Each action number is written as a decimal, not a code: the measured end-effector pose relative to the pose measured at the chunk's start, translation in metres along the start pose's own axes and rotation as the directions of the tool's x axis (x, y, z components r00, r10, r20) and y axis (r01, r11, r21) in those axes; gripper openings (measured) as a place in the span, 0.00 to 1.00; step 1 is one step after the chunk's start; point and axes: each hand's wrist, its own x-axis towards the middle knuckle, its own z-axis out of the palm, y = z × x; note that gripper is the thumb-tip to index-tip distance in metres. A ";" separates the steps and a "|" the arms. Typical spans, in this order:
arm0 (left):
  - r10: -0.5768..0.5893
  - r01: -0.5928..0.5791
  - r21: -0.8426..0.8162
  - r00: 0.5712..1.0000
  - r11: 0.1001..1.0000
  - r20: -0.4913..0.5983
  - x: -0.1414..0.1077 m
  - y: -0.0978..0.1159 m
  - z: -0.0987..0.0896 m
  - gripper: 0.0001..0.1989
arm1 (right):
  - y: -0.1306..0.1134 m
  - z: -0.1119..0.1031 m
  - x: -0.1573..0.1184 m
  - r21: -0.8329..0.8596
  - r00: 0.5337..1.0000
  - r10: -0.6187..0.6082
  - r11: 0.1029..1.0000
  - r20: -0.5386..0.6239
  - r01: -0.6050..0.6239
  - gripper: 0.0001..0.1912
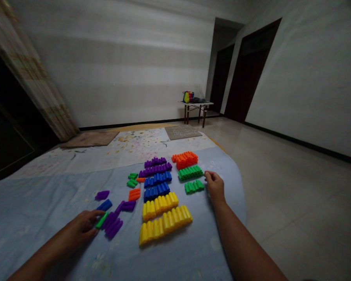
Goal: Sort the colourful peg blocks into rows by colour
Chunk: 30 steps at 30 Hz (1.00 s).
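Observation:
My left hand (86,225) has its thumb and fingers closed around a short green plastic tube (101,221). Right beside that tube lie several purple tubes (113,228) and a blue tube (104,205). My right hand (215,185) is pinched, its fingertips at the right end of a green row of tubes (190,172); whether something sits between them is hidden. A shorter green row (194,187) lies just nearer to me. Stacked orange tubes (185,159) sit behind the green rows. Yellow rows (166,225), blue rows (157,185) and purple rows (155,169) line up in the middle.
Loose green tubes (132,180), orange tubes (134,194) and a single purple tube (102,195) lie left of the rows. A blue flowered sheet (84,187) covers the bed. Two flat mats (183,132) rest at its far end. Beyond stands a small table (196,104) holding a colourful bag.

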 end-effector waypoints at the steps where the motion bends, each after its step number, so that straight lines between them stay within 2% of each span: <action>1: -0.008 0.008 0.007 1.000 1.000 0.009 0.000 0.003 -0.001 0.23 | 0.000 0.000 0.000 0.003 1.000 0.007 1.000 0.001 -0.007 0.21; 8: -0.019 0.018 0.038 0.999 0.999 0.034 -0.002 0.019 -0.004 0.28 | -0.002 0.002 0.000 0.004 1.000 -0.004 1.000 0.003 0.004 0.21; 16: -0.034 0.035 -0.003 0.999 0.999 0.027 -0.007 0.023 -0.003 0.21 | -0.004 -0.001 -0.005 -0.008 0.999 0.036 0.999 0.022 -0.036 0.22; 22: -0.071 0.071 0.008 0.996 0.997 0.052 -0.019 0.033 -0.011 0.21 | -0.006 -0.003 -0.004 -0.026 0.998 0.056 0.998 0.027 -0.056 0.21; 26: -0.020 0.023 0.054 0.998 0.998 -0.056 -0.007 0.059 -0.014 0.27 | -0.009 0.000 -0.004 -0.004 0.999 0.046 0.999 0.011 -0.046 0.22; 30: 0.120 -0.116 0.043 0.986 0.992 -0.112 0.025 0.110 0.006 0.29 | -0.007 0.002 -0.001 0.012 0.999 0.029 1.000 -0.029 -0.029 0.21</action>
